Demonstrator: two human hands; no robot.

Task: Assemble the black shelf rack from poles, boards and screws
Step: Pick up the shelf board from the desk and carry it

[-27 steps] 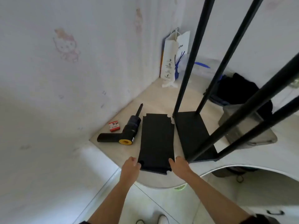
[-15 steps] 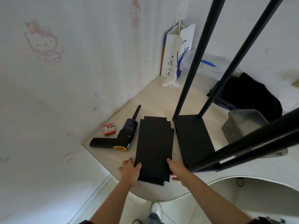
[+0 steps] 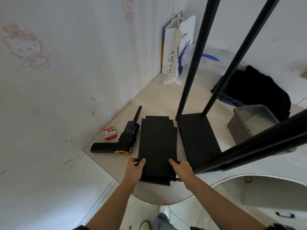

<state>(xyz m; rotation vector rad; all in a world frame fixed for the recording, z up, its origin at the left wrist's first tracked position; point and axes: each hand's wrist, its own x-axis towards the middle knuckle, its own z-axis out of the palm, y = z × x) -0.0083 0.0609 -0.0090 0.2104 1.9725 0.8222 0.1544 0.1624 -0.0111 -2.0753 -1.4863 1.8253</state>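
A person grips a loose black shelf board (image 3: 157, 145) by its near end, the left hand (image 3: 134, 171) curled round the near left corner with the thumb lying on top, the right hand (image 3: 182, 170) curled round the near right corner in the same way. The board stretches away from both hands across the pale tabletop (image 3: 154, 100), its near end raised a little and jutting past the table's rounded edge, its far end with the notched corners lying toward the wall. Just to the right of it stands the partly built rack: a second black board (image 3: 197, 140) flat on the table with black poles (image 3: 196, 63) rising from its corners, two of them slanting across the right foreground. To the left of the held board lies a black electric screwdriver (image 3: 123, 140) with a yellow end cap, and beside that a small red box (image 3: 109, 133). At the back of the table stand a white paper bag (image 3: 174, 52), a clear plastic container (image 3: 216, 62), dark folded cloth (image 3: 259, 90) and a grey plastic tub (image 3: 250, 120).
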